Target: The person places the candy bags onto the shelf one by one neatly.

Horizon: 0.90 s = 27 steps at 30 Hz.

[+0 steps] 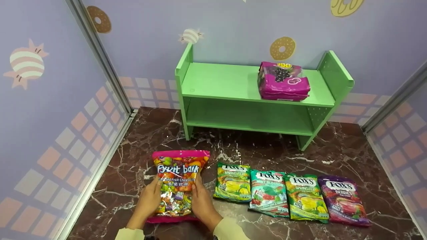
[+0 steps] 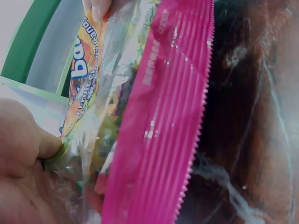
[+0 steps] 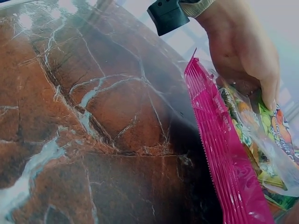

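Observation:
Both hands hold a bag of fruit chewy candy [image 1: 178, 183] with pink top and bottom seals and a clear lower window showing wrapped sweets. My left hand [image 1: 150, 198] grips its left side, and my right hand [image 1: 203, 201] grips the right side, thumbs on the front. In the left wrist view, the thumb [image 2: 49, 144] presses into the clear film beside the pink seal [image 2: 159, 112]. The right wrist view has the right hand [image 3: 245, 51] clasping the bag's edge, its pink seal [image 3: 219, 140] hanging above the dark marble surface.
Right of the bag lie a green Fox's bag [image 1: 232, 183], a mint blossom bag [image 1: 269, 193], another green bag [image 1: 307, 198] and a purple berries bag [image 1: 345, 201]. Behind stands a green two-tier shelf [image 1: 220, 81] with a purple candy pack [image 1: 283, 83] on top. Patterned walls [image 1: 60, 110] enclose the sides.

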Available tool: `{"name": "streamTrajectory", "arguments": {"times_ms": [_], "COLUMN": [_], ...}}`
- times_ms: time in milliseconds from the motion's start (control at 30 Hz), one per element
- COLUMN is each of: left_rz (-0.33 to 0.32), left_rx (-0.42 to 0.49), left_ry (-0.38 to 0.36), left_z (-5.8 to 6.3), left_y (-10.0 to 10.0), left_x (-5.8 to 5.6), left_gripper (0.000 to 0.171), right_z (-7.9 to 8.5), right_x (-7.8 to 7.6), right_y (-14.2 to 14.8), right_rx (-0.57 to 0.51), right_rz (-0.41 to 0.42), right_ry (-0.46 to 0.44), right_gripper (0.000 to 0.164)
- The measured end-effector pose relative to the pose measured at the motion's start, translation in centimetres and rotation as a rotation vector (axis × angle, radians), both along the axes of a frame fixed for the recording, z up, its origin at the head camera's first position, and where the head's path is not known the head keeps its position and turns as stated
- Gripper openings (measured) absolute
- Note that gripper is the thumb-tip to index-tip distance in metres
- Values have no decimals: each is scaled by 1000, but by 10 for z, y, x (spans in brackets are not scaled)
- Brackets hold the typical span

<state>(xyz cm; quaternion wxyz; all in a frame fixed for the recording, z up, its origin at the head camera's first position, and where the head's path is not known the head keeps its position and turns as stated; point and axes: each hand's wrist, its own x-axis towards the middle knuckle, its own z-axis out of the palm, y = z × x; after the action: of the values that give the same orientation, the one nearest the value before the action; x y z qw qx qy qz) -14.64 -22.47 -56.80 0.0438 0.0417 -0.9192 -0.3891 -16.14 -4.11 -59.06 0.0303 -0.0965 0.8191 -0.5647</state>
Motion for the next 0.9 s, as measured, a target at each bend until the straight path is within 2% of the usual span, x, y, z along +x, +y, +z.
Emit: {"name": "streamTrajectory", "arguments": {"times_ms": [500,733,900], "left_rz": [-27,-20,-28], "left_rx": [36,56,58], "left_ry": [29,42,86], "left_z": [15,25,30], "left_y": [10,17,23], "left_x": [-1,-1,-1], "left_gripper": [46,46,45], "right_z": [16,26,32], "right_x": [3,4,4], "right_y": [11,18,23], "right_rx": [-52,-92,-94], "right_rz": [39,38,28], "right_ry": [-82,-41,-29], "right_gripper": [54,54,54]}}
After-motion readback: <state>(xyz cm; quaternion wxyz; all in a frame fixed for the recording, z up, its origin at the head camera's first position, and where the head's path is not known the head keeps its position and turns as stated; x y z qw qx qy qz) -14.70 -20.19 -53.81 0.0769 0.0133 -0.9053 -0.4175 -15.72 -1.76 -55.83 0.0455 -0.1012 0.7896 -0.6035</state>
